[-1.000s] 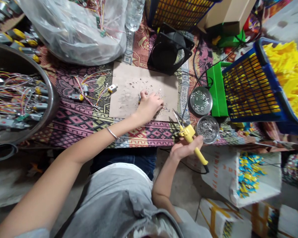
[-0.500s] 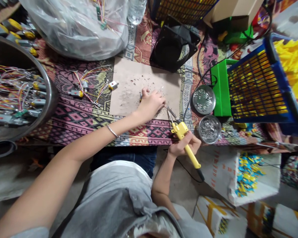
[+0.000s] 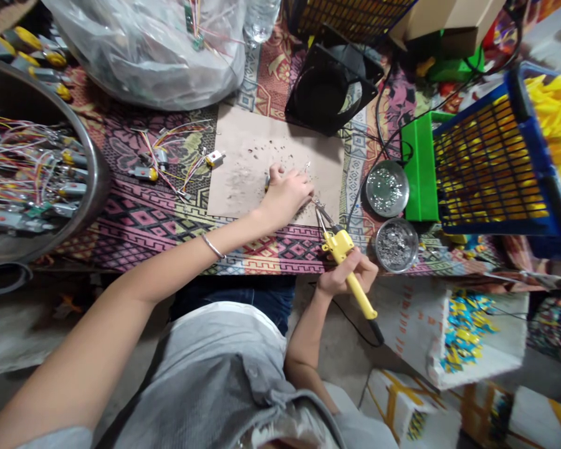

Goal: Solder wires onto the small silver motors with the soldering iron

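Note:
My right hand (image 3: 348, 272) is wrapped round a yellow soldering tool (image 3: 340, 245), whose metal tip points up and left to the fingertips of the other hand. My left hand (image 3: 287, 194) is bent over a stained brown board (image 3: 243, 140), fingers closed on something too hidden to name. A bit of a yellow and silver part shows beside its thumb. At the board's left edge lies a small silver motor (image 3: 215, 158) with wires. More wired motors (image 3: 144, 173) rest on the patterned cloth to the left.
A metal bowl (image 3: 91, 168) of wired motors stands at the left. Behind the board are a clear plastic bag (image 3: 159, 68) and a black fan (image 3: 325, 87). To the right stand two small dishes (image 3: 387, 188) of metal bits, a green bin (image 3: 417, 181) and a blue basket (image 3: 486, 168).
The view has shifted slightly, so the table things sit a little differently. Both hands hold nearly the same pose, with the tool tip still by my left fingertips.

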{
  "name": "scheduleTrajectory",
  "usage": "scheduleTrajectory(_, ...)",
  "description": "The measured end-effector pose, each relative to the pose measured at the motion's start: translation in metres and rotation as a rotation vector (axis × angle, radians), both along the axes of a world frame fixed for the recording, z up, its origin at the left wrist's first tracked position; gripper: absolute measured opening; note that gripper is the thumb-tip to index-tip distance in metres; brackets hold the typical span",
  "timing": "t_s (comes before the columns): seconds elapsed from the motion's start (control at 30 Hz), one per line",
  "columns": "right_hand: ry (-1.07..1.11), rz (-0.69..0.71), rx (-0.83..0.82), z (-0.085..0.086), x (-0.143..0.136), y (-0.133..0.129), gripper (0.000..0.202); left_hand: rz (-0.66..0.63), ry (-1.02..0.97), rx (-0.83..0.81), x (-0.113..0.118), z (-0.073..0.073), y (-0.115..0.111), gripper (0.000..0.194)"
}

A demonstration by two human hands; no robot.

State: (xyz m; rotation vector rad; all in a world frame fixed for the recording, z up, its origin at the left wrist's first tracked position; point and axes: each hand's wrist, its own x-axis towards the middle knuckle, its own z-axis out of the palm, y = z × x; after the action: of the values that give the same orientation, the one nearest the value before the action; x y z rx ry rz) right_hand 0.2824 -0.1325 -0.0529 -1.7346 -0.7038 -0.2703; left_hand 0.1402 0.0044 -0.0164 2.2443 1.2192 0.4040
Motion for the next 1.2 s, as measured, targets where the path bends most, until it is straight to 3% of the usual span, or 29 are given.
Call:
scheduleTrajectory(0.27,0.065,-0.04,-0.001,-0.004,0.001,0.0,0.052,-0.008,0.003,0.004,-0.001,0.003,-0.001,0.022)
scheduleTrajectory(0.57,0.1,-0.053,0.129,-0.013,0.002,0.001,0.039,-0.003,0.006,0.008,0.0,0.001,0.0,0.022)
scheduleTrajectory(1.2,0.076,-0.086,0.172,-0.011,0.001,0.006,0.034,-0.004,-0.006,0.009,-0.001,0.002,0.0,0.019)
